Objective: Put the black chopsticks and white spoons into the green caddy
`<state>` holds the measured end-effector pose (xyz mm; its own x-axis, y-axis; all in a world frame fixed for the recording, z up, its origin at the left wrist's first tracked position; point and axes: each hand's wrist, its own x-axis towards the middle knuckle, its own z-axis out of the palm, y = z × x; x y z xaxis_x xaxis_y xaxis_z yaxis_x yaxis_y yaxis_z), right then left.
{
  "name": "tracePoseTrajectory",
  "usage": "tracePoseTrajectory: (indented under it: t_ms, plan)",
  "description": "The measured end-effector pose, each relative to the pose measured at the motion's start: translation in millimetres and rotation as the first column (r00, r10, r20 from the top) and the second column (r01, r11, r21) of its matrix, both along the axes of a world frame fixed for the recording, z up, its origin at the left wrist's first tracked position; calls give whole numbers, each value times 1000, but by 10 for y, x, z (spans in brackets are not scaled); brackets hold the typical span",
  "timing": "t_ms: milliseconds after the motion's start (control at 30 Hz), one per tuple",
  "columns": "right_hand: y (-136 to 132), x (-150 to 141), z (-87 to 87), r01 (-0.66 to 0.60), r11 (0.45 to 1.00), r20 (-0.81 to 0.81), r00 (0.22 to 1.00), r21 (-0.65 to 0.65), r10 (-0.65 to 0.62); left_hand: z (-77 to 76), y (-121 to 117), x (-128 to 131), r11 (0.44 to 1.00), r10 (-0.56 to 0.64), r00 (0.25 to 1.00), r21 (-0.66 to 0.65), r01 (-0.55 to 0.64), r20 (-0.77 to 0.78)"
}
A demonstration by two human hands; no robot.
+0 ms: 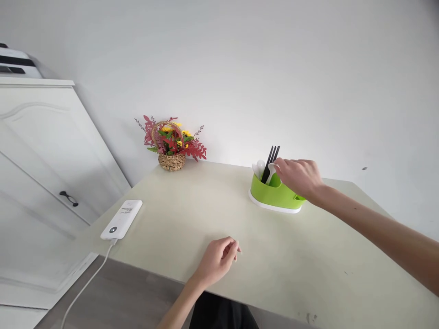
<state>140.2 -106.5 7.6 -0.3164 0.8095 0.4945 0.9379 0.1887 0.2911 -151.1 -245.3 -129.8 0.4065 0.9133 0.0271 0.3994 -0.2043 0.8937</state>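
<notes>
Head view puts the white spoon (271, 172) right of center, in the green holder (274, 194) beside black chopsticks (270, 165); your right hand (297, 174) pinches its top with fingers closed. Your left hand (218, 260), loosely curled and holding nothing visible, rests on the table (178, 214) at lower center.

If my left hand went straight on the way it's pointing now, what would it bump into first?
Following your forearm's line over the pale tabletop, your left hand would probably meet the green oval cutlery holder with a white base. Its curled fingers and unclear height make that uncertain.
</notes>
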Motion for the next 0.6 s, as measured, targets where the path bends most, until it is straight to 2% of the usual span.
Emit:
tracePoseTrajectory:
  t_ms: [233, 367, 600]
  plan:
    - [210, -1, -239, -185, 983, 119, 976, 16, 182, 30, 3, 8, 1000, -16, 999, -8, 16, -34]
    - [283, -88, -343, -183, 983, 199, 964, 21, 175, 35, 13, 16, 1000, -16, 999, -15, 16, -40]
    - [313, -284, -406, -220, 975, 138, 967, 16, 216, 47, 24, 29, 999, -21, 999, -28, 20, -42]
